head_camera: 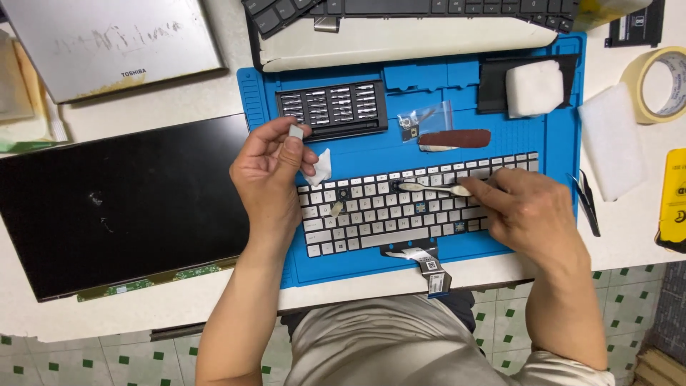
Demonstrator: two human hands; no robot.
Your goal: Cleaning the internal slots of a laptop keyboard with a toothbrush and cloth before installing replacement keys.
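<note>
Keycap (pixel 296 131) pinched in raised left hand (pixel 266 171), right hand (pixel 529 207) – spudger (pixel 434 189) flat on keyboard (pixel 386 214)

It was an electronics repair workshop: a white table (pixel 179 300) carried a blue silicone work mat (pixel 357 150), a black screwdriver-bit case (pixel 332 109), a detached silver laptop keyboard (pixel 400 207) and a bare black display panel (pixel 121 200).

The right hand (pixel 532 214) covered the right end of the silver keyboard (pixel 400 207), hiding those keys. The left hand (pixel 266 175) concealed most of the small grey piece (pixel 296 131) pinched in its fingers; its kind could not be determined. Contents of the clear bag (pixel 421 120) were too small to identify. The black keyboard (pixel 414 8), tape roll (pixel 661 84) and yellow item (pixel 674 204) were cut off by the frame edges.
</note>
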